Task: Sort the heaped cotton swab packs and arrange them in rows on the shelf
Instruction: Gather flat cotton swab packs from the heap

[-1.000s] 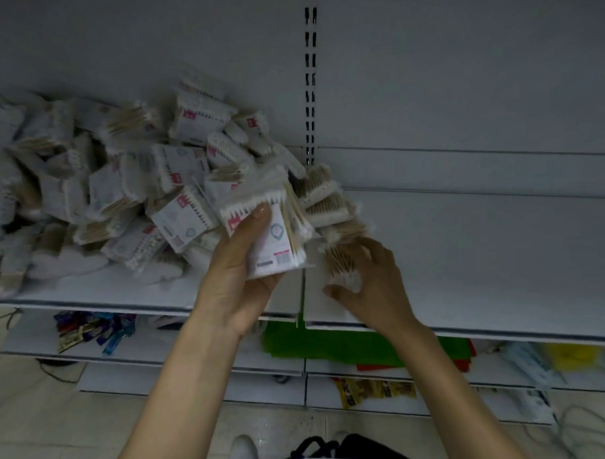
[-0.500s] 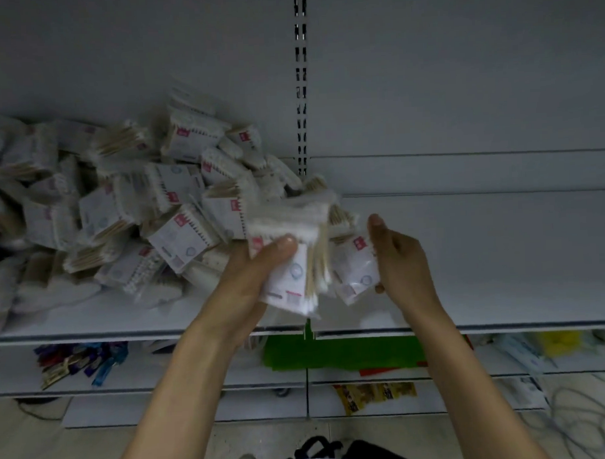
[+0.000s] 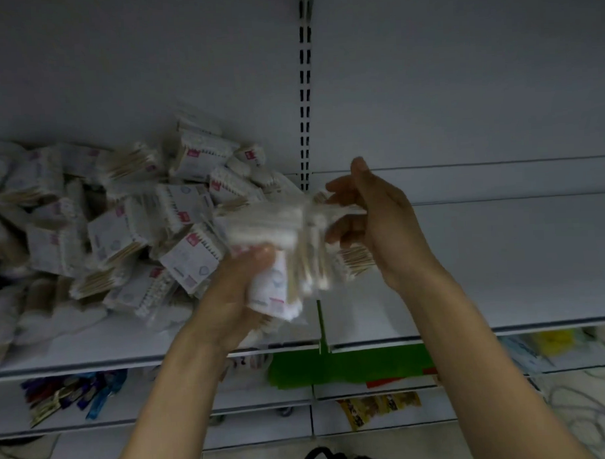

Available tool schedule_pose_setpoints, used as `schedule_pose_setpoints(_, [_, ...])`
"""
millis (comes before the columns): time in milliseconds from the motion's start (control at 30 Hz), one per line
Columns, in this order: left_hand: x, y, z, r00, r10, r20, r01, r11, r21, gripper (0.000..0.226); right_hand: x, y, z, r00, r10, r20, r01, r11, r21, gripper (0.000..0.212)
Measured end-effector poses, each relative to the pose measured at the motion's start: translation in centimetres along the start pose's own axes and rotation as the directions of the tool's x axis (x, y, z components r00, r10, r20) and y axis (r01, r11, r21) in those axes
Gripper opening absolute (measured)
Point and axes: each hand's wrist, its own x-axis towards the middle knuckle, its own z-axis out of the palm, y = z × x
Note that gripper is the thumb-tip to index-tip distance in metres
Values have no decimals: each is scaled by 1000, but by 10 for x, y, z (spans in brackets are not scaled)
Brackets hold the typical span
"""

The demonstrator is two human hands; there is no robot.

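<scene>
Now lifted clear of the shelf (image 3: pixel 501 274), the stack of cotton swab packs (image 3: pixel 278 261) hangs just below the foot of the slotted upright (image 3: pixel 305 92). My left hand (image 3: pixel 233 293) clamps it, thumb across its face and fingers wrapped behind. A second ago my right hand (image 3: pixel 376 223) was down on the board right of the upright, gathering a loose pack; half a second ago it was pressing that pack to the stack. It has since risen to the stack's upper right end, fingers half spread, and blur hides whether they pinch a pack or only steady it. My reading is that another pack has joined the bundle, but no row stands on the shelf yet. The heap (image 3: pixel 122 228) lies left of the upright against the back panel, many packs deep. I judge the rows belong on the board right of the upright. Lower down, left of the upright, lie blue and purple packets (image 3: pixel 77 395); below it are a green sheet (image 3: pixel 333 365) and a yellow packet (image 3: pixel 379 405). Only the heap's sprawl toward the upright crowds the work.
</scene>
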Motion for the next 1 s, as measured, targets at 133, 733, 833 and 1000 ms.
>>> schedule_pose_setpoints(133, [-9,13,-16,991,128,-26,-129,939,-318,59,45,22,2,994,-89,-63,70,963,-259,27])
schedule_pose_setpoints(733, [-19,13,-8,984,120,-134,-167,882,-440,69,74,77,1,956,-200,-212,90,894,-439,48])
schedule_pose_setpoints(833, [-13,6,-1,986,129,-103,-163,856,-491,68,63,61,-15,967,-151,-206,122,982,-147,27])
schedule_pose_setpoints(1000, [-10,-13,15,989,110,-100,-146,845,-514,75,29,37,-43,978,200,-56,-179,947,267,28])
